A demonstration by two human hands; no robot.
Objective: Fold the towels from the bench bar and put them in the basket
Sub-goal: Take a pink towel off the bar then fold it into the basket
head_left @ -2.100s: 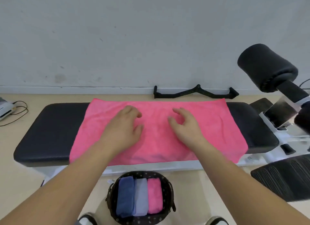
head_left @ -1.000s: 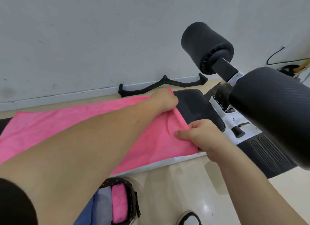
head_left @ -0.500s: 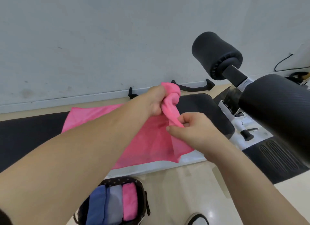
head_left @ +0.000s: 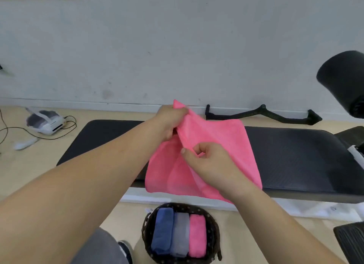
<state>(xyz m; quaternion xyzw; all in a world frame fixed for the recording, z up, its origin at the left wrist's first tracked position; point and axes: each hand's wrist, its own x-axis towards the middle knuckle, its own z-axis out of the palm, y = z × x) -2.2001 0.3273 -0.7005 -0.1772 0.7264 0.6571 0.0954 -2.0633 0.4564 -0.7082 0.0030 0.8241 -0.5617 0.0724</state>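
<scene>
Two grips work one pink towel (head_left: 222, 137): my left grip (head_left: 171, 124) clamps a far corner, raised above the table (head_left: 295, 149), and my right grip (head_left: 208, 161) pinches the near edge. If the corners travel unevenly, I think the fold lands crooked or slides off. One basket (head_left: 146, 226) below holds three rolled towels (head_left: 180, 234).

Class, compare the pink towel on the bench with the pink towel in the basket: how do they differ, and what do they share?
The bench towel is spread out and partly lifted; the basket towel is a compact bundle. The left hand and right hand grip the bench towel; no hand touches the basket towel. Shared: both are pink.
</scene>
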